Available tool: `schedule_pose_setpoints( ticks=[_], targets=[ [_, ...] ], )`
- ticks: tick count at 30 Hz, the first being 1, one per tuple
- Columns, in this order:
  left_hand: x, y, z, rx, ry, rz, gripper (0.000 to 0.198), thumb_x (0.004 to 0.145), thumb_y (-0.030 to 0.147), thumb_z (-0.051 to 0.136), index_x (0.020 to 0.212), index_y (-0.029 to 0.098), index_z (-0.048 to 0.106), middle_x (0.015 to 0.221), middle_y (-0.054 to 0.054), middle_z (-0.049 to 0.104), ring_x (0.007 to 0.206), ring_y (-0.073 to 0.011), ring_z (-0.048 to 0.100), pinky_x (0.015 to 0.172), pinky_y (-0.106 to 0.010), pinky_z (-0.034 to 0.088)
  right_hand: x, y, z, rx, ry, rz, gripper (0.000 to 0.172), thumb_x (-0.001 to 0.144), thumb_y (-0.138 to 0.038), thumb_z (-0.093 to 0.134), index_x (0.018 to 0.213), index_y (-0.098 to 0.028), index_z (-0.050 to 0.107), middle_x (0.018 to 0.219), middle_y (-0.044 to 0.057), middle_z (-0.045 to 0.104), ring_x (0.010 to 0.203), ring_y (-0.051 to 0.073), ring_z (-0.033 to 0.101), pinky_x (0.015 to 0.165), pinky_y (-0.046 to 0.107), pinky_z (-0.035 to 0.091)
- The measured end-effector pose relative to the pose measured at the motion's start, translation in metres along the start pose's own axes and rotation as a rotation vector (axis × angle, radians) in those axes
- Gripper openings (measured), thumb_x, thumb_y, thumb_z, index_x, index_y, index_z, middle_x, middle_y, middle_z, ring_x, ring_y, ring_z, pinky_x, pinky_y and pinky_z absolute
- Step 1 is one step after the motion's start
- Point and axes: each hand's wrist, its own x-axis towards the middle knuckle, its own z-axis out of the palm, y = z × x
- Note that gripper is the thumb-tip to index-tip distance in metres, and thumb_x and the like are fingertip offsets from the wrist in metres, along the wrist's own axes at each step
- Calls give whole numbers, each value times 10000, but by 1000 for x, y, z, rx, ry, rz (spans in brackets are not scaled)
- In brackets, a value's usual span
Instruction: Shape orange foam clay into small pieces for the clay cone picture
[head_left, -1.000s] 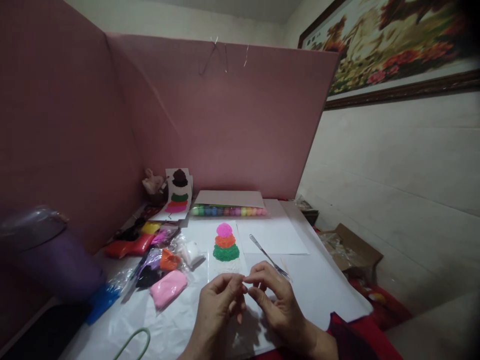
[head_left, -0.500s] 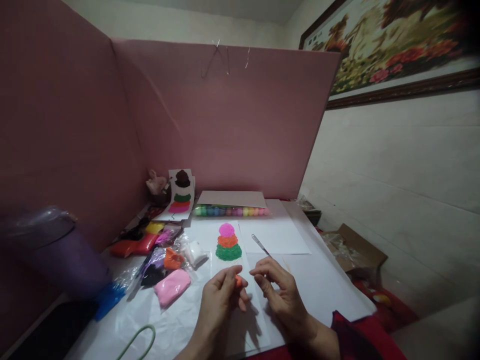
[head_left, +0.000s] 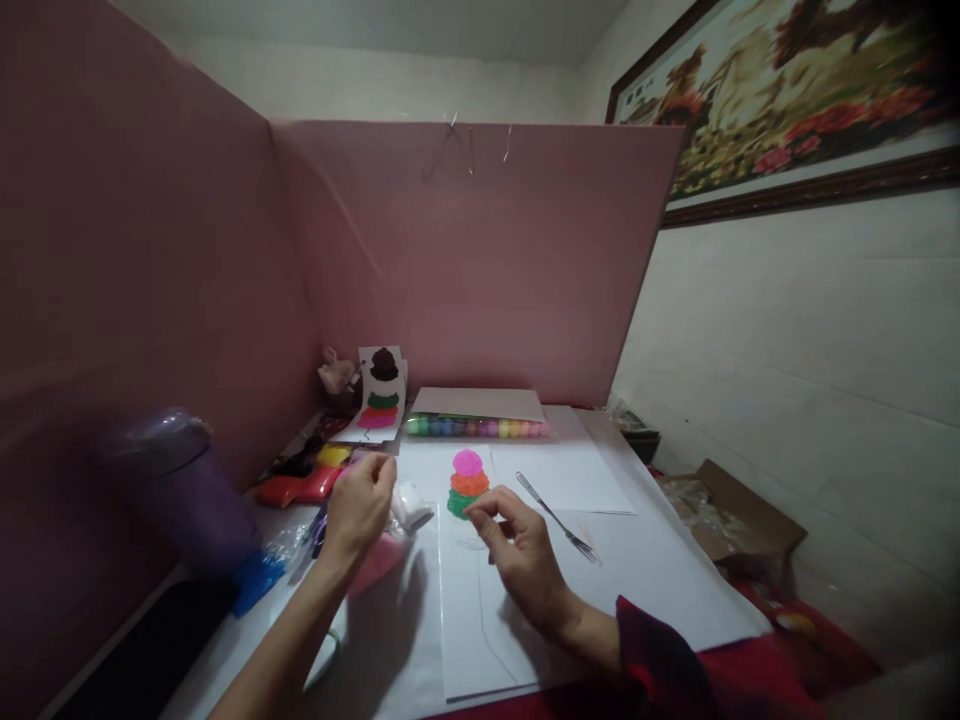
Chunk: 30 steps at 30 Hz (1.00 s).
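My left hand is over the packets of coloured clay, its fingers curled closed; whatever they hold is hidden. Under its wrist a pink packet partly shows, with a white packet just to the right. My right hand is held above the drawing sheet, thumb and fingertips pinched together beside the green layer. I cannot make out anything in that pinch. Above the green on the sheet sit an orange layer and a pink one. A fork lies right of my right hand.
A purple bottle stands at left, near a blue packet and red packets. A tray of coloured pots lies at the back, left of which a finished-looking picture leans. A cardboard box is at right.
My left hand has moved left and up, from the drawing sheet to over the packets. The orange bit seen in it earlier is now out of sight. My right hand has shifted slightly left, uncovering the fork.
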Motion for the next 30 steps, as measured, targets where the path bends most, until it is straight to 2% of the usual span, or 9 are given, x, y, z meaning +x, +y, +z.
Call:
schedule_pose_setpoints(
  ticks=[4,7,12,16,18,20,22,25,30],
  targets=[
    [-8,-5,15,554,-129,18,367,793,425,441,745,145,673,750,-174,697,736,-340,644,602,-377,428,-18,14,7,-56,-75,-126,132,864,-169,501,764,-167,587,752,36,537,719,164,518,606,268,414],
    [-14,-5,23,593,-145,16,339,804,312,419,751,98,677,772,-229,687,741,-359,643,608,-390,420,-24,18,6,-78,-113,-176,131,861,-141,486,796,-165,597,758,45,535,718,166,521,628,277,423],
    [-12,-10,21,493,-139,-23,256,762,187,427,704,114,666,730,-208,678,711,-325,635,580,-347,393,-27,19,5,-124,-160,-261,133,843,-102,493,844,-167,610,788,57,539,734,170,532,639,280,426],
    [-11,-9,12,313,-149,-56,197,742,241,481,631,163,623,614,-87,642,587,-218,593,504,-268,356,-28,21,5,-139,-152,-287,147,840,-100,498,889,-173,615,811,63,545,735,170,534,630,276,426],
    [-15,-4,10,86,-204,-77,216,755,322,500,625,171,583,499,-2,549,432,-129,485,430,-219,304,-28,20,4,-110,-114,-286,138,849,-112,494,902,-175,605,813,62,550,739,168,537,634,274,431],
    [-23,3,12,-440,-364,-208,249,703,401,585,619,171,537,421,67,426,328,-64,300,363,-193,191,-26,18,4,-70,-70,-261,111,861,-144,488,902,-173,587,806,59,554,735,167,537,625,270,434],
    [-32,9,17,-754,-563,-327,302,607,418,691,610,170,519,386,104,352,312,-33,181,347,-189,95,-25,15,4,-41,-40,-195,83,868,-200,492,887,-169,566,788,51,555,706,165,534,595,263,431],
    [-44,15,25,-885,-709,-354,330,546,393,756,597,156,533,346,117,314,318,-21,166,353,-187,69,-24,13,6,12,-38,-57,130,855,-297,529,856,-167,536,739,26,547,628,147,526,544,246,427],
    [-53,19,31,-878,-750,-308,297,623,398,705,623,135,566,366,107,322,321,-22,183,353,-189,84,-22,17,7,79,-33,70,166,855,-317,540,794,-165,513,679,0,541,560,116,509,515,221,425]
  ],
)
